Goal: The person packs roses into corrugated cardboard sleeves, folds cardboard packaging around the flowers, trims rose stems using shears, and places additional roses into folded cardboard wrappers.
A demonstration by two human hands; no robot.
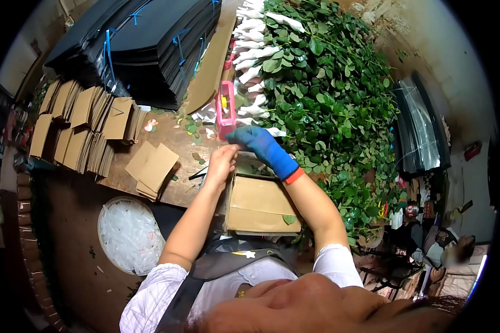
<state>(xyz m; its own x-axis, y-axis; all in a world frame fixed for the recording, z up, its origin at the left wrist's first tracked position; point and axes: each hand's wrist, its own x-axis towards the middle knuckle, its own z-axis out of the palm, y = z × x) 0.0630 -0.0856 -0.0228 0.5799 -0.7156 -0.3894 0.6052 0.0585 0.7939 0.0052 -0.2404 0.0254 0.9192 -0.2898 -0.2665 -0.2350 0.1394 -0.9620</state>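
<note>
My left hand (223,165) is bare, its fingers pinched together over the front of the wooden table. My right hand (261,149), in a blue glove, has its fingers curled in close to my left fingertips. Whatever lies between the two hands is too small or hidden to name. Just beyond them stands a pink plastic holder (225,119). Beside the glove is a white-wrapped flower head (275,132), at the near end of a row of similar white-wrapped heads (251,75) on leafy green stems (330,94). Below my hands sits a cardboard box (264,202) with a leaf on it.
Several folded cardboard pieces (86,119) stand in rows at the left, with loose cardboard sheets (153,166) nearer. Behind them are tied stacks of black sheets (144,50). A round tub (129,236) of white pieces is at lower left. A dark bundle (419,125) stands at the right.
</note>
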